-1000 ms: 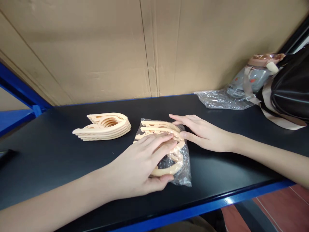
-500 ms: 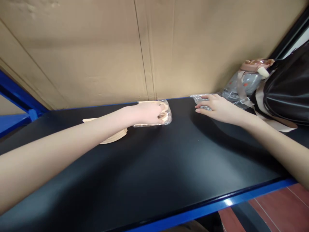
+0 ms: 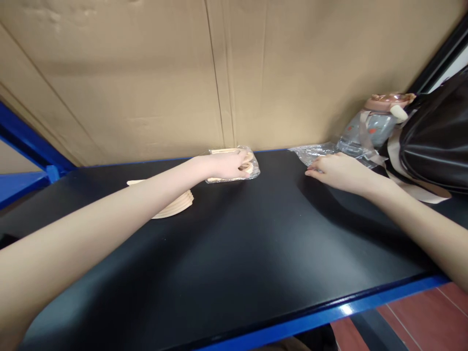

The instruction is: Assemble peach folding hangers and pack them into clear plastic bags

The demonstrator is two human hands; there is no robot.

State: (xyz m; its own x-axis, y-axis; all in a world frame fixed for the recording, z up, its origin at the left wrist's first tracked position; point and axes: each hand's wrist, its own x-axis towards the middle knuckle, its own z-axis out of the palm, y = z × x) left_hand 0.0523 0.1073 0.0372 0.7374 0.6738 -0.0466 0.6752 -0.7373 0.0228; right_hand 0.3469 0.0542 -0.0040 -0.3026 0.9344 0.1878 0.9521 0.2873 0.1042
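Observation:
My left hand [image 3: 224,165] reaches to the back of the black table [image 3: 234,253] and grips a clear bag of peach plastic hangers [image 3: 249,168] lying against the cardboard wall. My right hand [image 3: 338,171] rests at the back right with its fingers curled on the edge of an empty clear plastic bag [image 3: 314,153]. A loose stack of peach hangers [image 3: 174,204] lies on the table, partly hidden behind my left forearm.
A cardboard sheet [image 3: 219,73] forms the back wall. At the far right stand a water bottle with a pink lid [image 3: 376,122] and a black bag [image 3: 435,141] with beige straps. A blue frame [image 3: 22,146] runs along the left; the table's front edge is blue.
My left hand carried the bagged hangers from the table's middle to the back wall. My right hand left them and went to the empty clear bag at the back right.

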